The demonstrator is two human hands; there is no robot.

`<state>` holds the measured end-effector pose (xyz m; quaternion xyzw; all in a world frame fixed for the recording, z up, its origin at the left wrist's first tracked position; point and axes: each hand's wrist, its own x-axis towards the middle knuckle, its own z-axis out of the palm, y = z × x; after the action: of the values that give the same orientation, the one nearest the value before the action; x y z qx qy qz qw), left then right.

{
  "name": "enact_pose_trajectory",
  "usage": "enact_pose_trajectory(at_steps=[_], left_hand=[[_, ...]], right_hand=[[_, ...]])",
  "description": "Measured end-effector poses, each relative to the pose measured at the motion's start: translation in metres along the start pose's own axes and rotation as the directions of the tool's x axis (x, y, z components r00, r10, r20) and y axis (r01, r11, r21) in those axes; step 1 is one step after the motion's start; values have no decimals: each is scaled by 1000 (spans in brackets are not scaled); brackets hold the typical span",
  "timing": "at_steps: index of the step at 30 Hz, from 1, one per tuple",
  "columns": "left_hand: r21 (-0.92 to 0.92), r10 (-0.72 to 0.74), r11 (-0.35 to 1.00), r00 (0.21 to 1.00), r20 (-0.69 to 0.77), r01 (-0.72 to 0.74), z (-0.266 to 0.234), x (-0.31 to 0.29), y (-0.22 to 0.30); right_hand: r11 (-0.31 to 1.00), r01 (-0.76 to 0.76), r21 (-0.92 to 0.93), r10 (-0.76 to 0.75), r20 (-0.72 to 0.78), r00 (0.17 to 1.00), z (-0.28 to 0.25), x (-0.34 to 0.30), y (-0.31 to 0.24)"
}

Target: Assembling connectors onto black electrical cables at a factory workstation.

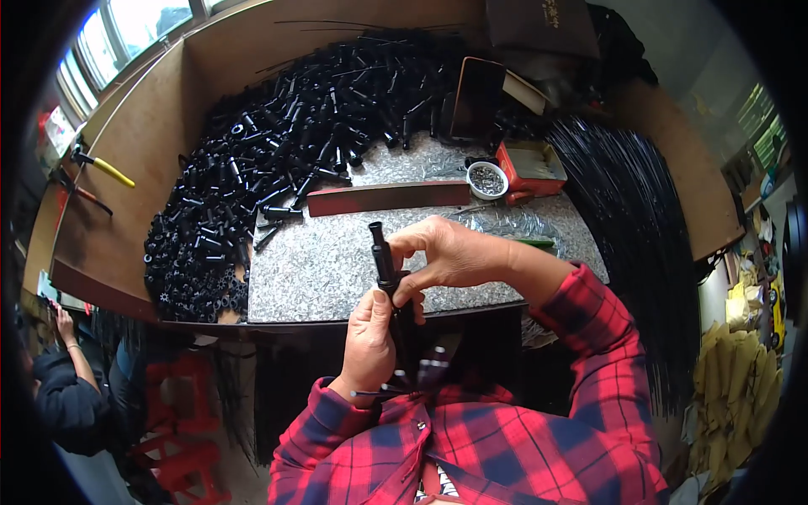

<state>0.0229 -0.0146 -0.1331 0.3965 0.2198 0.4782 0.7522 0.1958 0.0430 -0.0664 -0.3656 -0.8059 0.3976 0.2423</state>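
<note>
My left hand (368, 343) is wrapped round the lower part of a black tubular piece (384, 263), its thumb pressed along the side. The piece stands nearly upright over the front edge of the work surface, with a narrower flared top. From the other side, my right hand (454, 254) pinches it at the middle, thumb and finger close to my left thumb. Below my left hand, thin dark rods with pale tips (433, 364) fan out near my shirt, slightly blurred. My fingers partly hide the middle of the piece.
A heap of black tubular parts (286, 126) covers the back and left. Behind my hands lies a dark red bar (387, 199). A white cup of small metal bits (487, 180), a red box (532, 168) and long black rods (627, 177) are rightward. Another person (71, 396) sits left.
</note>
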Motion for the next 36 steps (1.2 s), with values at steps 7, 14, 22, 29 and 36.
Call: enact_pose_trajectory(at_steps=[7, 14, 22, 29, 36], left_hand=[[-139, -59, 988, 998, 29, 63, -14, -2, -1], [15, 44, 999, 997, -68, -43, -14, -3, 3], [-251, -61, 966, 997, 39, 69, -30, 0, -1], [-208, -56, 976, 998, 33, 61, -27, 0, 6], [-73, -91, 993, 993, 75, 96, -30, 9, 11]], right_hand=[[966, -159, 204, 210, -260, 942, 43, -25, 17], [588, -203, 783, 413, -75, 907, 79, -40, 14], [668, -31, 744, 332, -260, 907, 90, -37, 4], [645, -56, 762, 302, -186, 935, 85, -32, 3], [670, -68, 740, 267, -154, 951, 83, -30, 8]])
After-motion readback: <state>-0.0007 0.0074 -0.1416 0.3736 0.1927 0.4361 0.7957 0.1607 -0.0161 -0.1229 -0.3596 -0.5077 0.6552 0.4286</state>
